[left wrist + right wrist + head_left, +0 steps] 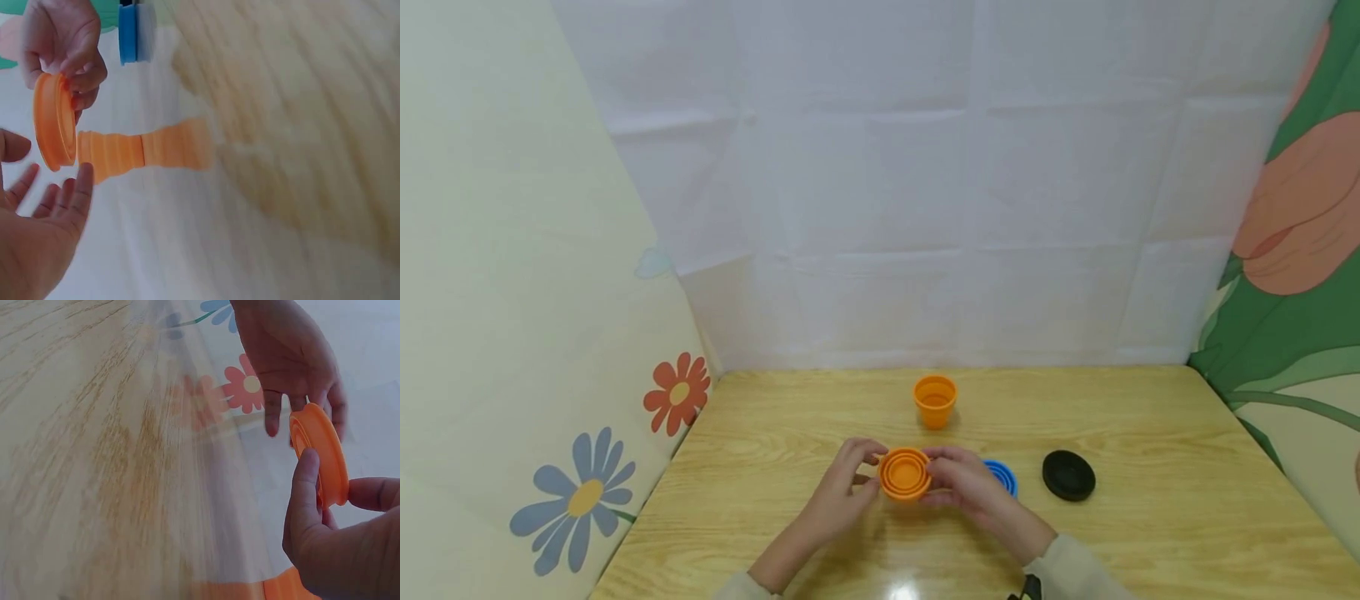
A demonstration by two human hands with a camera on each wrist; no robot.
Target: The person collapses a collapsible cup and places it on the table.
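Observation:
A collapsed orange folding cup, flattened into concentric rings, is held above the table in front of me. My right hand pinches its rim from the right; the right wrist view shows the thumb and fingers on the cup. On the other side, my left hand has its fingers spread beside the rim. In the left wrist view the left hand looks relaxed, its fingertips close to the cup; whether they touch it is hard to tell. Partly behind my right hand lies a collapsed blue cup.
An expanded orange cup stands upright farther back on the wooden table. To the right lies a flat black round piece. White cloth hangs behind the table, with flower-patterned cloth on both sides.

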